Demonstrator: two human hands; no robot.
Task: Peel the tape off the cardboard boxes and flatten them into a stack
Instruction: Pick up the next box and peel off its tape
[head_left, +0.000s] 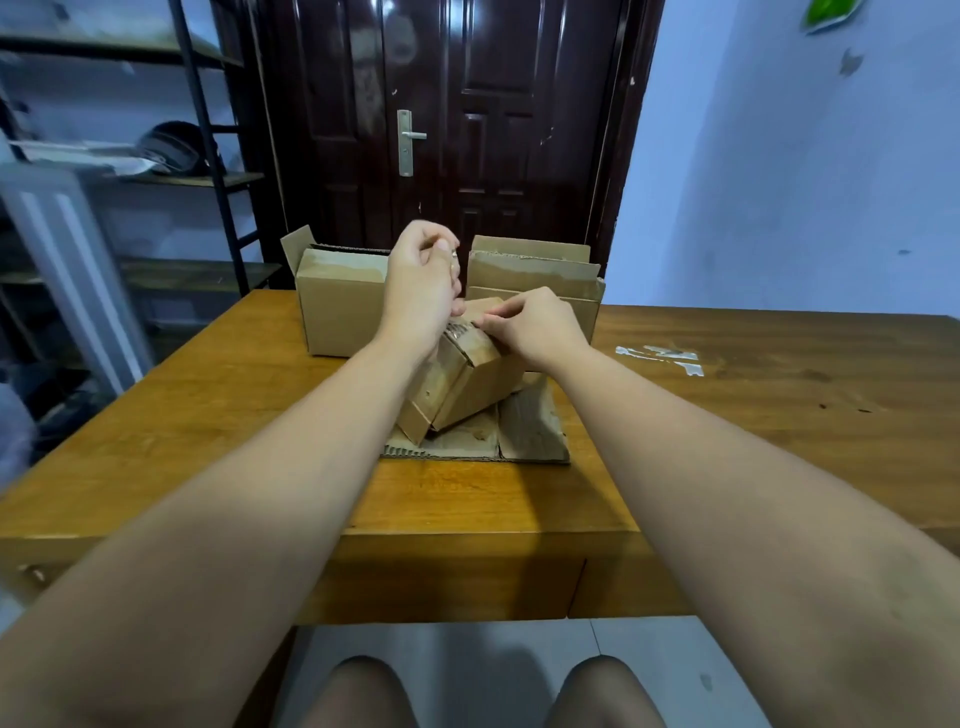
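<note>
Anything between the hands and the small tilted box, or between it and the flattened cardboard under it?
Nothing visible does. The right hand pinches the tape on the small box, the left hand is beside it, and the box leans directly on the flattened cardboard.

The left hand (420, 291) hides the far end of the small box (480, 387); the shelf (197, 179) at left is blurred

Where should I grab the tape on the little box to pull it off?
Pinch the crinkled tape at the tilted box's top edge, coming from above. It looks lifted off the surface there, so you can get under it.
</note>
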